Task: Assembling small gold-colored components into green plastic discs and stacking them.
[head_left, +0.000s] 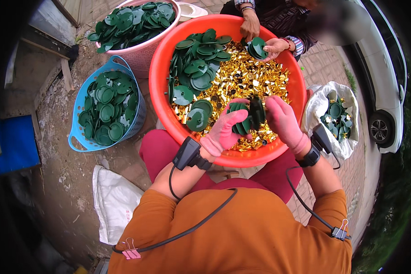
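Both my hands wear pink gloves and are over a big red basin [156,86]. A fanned stack of green plastic discs [240,114] is gripped in my left hand [221,131], the discs standing on edge. The fingers of my right hand [286,123] are curled close together at the right side of the stack; what they pinch, if anything, is hidden. Gold-coloured small metal-like pieces [242,68] fill much of the basin below. A heap of green discs [201,64] lies on them at the left, with a few discs [199,115] nearer my left hand.
Across the basin, another person's hands [274,48] hold green discs [257,47]. A blue basket [139,119] and a pink basket [137,61] of discs stand left. A white sack [311,109] with discs and gold pieces is right, a white car [379,77] beyond. An empty-looking sack [114,201] lies lower left.
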{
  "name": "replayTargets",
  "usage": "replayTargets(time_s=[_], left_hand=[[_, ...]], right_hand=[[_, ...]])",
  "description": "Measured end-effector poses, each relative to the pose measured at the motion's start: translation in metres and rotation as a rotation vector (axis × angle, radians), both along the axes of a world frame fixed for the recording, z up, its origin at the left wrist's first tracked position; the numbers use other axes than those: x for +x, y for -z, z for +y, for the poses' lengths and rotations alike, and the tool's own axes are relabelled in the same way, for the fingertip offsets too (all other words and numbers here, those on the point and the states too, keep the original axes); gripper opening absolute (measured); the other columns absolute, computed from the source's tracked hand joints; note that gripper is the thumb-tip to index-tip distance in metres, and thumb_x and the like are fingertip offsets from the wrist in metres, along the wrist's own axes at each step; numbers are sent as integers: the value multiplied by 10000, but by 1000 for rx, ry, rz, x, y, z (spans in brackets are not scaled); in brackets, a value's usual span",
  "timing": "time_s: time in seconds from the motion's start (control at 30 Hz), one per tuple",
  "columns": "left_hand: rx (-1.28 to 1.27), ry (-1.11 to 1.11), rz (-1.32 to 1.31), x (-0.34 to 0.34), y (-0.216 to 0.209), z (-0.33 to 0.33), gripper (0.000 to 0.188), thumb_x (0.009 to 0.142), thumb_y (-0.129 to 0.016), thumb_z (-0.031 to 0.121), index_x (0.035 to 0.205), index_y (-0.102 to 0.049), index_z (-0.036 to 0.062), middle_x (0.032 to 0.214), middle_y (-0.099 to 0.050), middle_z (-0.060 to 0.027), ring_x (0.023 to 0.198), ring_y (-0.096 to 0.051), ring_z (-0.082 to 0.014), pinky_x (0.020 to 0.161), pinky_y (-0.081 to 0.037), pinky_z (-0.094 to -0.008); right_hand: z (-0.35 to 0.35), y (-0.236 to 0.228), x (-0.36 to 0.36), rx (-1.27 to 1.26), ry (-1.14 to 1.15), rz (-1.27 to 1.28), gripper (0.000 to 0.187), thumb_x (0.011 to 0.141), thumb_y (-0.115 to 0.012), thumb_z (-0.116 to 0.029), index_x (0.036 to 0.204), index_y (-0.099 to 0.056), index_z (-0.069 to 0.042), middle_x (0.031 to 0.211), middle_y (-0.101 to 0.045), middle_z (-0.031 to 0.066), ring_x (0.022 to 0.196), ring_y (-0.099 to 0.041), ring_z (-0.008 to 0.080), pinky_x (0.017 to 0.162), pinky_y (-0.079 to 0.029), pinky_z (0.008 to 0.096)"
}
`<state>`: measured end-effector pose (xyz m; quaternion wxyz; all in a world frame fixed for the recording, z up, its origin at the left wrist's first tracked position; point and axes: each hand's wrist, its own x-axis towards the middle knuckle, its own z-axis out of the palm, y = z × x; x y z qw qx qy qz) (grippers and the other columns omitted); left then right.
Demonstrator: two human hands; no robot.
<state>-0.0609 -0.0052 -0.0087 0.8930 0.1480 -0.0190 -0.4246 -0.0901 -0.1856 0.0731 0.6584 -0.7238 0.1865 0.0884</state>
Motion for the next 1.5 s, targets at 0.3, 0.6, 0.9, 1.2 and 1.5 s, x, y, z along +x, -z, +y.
replayTargets(time_s=[0.3, 0.6, 0.9, 1.2, 1.5], left_hand=[[-388, 53, 15, 11, -4, 8, 528, 878, -650, 279, 1355, -461, 156, 1246, -556, -178, 1012, -617, -374, 587, -527, -349], [-102, 33, -38, 12, 2, 6, 531, 927, -641, 319, 1382, -420, 157, 1251, -534, -27, 1133, -565, -197, 849, -557, -412], [-125, 2, 34, 18, -4, 14, 500, 851, -652, 184, 1315, -477, 117, 1226, -559, -79, 1120, -577, -256, 878, -538, -449], [-236, -73, -80, 41, -9, 29, 639, 818, -643, 223, 1402, -411, 111, 1307, -527, -139, 1127, -585, -374, 754, -576, -541], [52, -150, 68, 36, 3, 25, 524, 823, -691, 176, 1306, -487, 158, 1250, -568, -92, 1122, -602, -294, 776, -589, -510]], right_hand=[[-130, -61, -53, 524, 810, -478, 408, 1007, -446, -444, 1096, -582, -69, 868, -602, 32, 569, -402, 80, 514, -352, 218], [38, 0, -21, -885, -344, -662, 457, 824, -642, -142, 1266, -569, -52, 1159, -605, 166, 1058, -555, 364, 944, -417, 460], [38, 10, -11, -559, -306, -637, 477, 802, -678, -125, 1264, -574, -71, 1171, -599, 138, 1057, -574, 293, 905, -458, 395], [-20, 76, 8, -875, -330, -82, 267, 828, -684, -214, 1070, -673, -101, 980, -658, 111, 827, -642, 257, 754, -512, 351], [-1, 100, 10, -1413, -809, -97, 185, 819, -603, -130, 1000, -595, -92, 992, -623, 137, 919, -642, 313, 783, -516, 427]])
